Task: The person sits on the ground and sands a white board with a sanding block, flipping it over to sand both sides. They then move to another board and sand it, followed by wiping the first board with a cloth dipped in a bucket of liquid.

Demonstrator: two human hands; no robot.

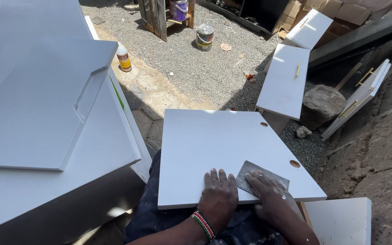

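Note:
A white painted panel [214, 145] with two round holes near its right edge lies across my lap. My left hand [218, 197] rests flat on its near edge, fingers together, with a beaded band on the wrist. My right hand [271, 199] presses down on a grey sheet of sandpaper [262, 174] that lies on the panel's near right part. The two hands sit side by side, almost touching.
Stacked white panels [46, 122] fill the left. More white doors with gold handles [284, 81] lean by a rock [320, 104] at the right. A bottle [124, 57] and paint tins [204, 36] stand on the gravel beyond. An earth bank [377, 154] rises at the right.

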